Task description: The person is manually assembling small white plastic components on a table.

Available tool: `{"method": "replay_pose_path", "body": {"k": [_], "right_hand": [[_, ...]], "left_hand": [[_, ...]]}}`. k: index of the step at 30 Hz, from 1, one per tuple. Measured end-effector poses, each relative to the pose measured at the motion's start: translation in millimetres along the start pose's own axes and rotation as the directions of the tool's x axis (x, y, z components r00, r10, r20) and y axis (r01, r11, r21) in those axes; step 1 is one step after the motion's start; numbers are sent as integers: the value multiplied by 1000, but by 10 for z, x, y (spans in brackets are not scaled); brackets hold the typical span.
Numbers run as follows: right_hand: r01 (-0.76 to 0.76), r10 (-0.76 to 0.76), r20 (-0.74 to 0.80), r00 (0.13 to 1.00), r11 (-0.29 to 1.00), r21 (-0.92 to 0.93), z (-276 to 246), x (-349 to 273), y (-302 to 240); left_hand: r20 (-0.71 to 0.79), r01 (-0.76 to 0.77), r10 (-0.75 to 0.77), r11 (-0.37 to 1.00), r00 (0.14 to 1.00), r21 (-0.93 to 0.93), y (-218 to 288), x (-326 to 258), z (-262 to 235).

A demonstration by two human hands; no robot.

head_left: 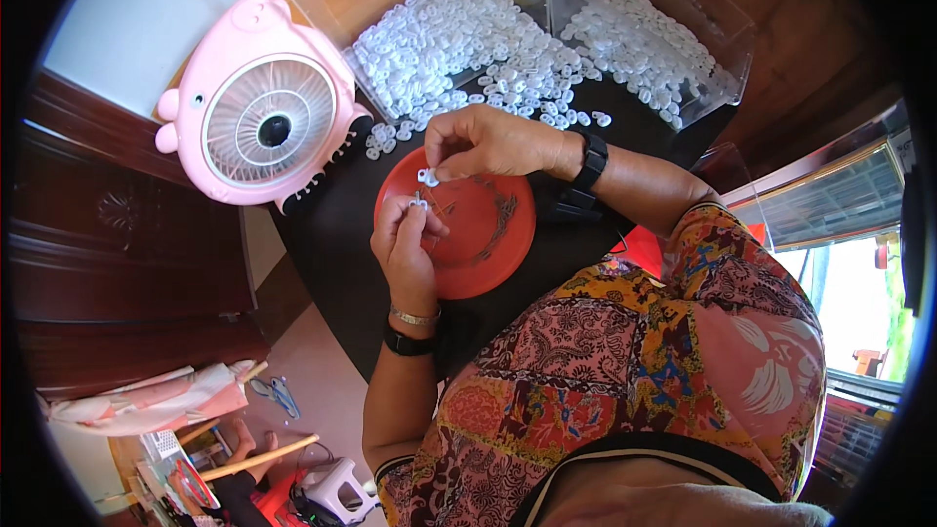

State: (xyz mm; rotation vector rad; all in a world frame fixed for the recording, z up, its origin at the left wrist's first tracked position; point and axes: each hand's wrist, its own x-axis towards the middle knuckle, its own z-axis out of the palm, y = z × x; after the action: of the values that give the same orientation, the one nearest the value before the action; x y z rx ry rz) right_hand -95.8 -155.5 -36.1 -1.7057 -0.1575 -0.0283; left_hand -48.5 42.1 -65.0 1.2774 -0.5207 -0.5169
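Note:
My left hand [405, 239] pinches a small white plastic piece [419, 203] above a shallow red dish [493, 254] that holds thin metal wire parts. My right hand [483, 141], with a black watch on its wrist, holds another small white piece [427, 177] between thumb and fingers just above the left hand. The two pieces are close together but apart. A heap of several similar white pieces [459, 44] lies on the dark table [322, 224] behind the dish.
A pink pig-shaped fan [259, 112] stands at the left of the table. A clear plastic box [727, 39] with more white pieces sits at the back right. Dark wooden furniture [117, 234] stands at the left, with clutter and a stool on the floor below.

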Motion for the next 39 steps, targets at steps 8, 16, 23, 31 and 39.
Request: {"method": "replay_pose_path", "body": {"k": [8, 16, 23, 31, 39], "right_hand": [[32, -35, 77, 996, 998, 48, 84, 17, 79], [39, -43, 71, 997, 998, 49, 113, -7, 42], [8, -14, 49, 999, 994, 112, 149, -11, 33], [19, -25, 60, 998, 996, 90, 113, -29, 43], [20, -502, -493, 711, 714, -699, -344, 112, 127]], "left_hand": [[-2, -32, 32, 999, 999, 24, -22, 2, -3], [23, -77, 76, 996, 997, 44, -21, 5, -7], [-7, -55, 55, 998, 998, 13, -37, 2, -26], [-31, -40, 41, 999, 999, 26, -36, 5, -18], [-31, -55, 56, 998, 998, 34, -25, 10, -13]]}}
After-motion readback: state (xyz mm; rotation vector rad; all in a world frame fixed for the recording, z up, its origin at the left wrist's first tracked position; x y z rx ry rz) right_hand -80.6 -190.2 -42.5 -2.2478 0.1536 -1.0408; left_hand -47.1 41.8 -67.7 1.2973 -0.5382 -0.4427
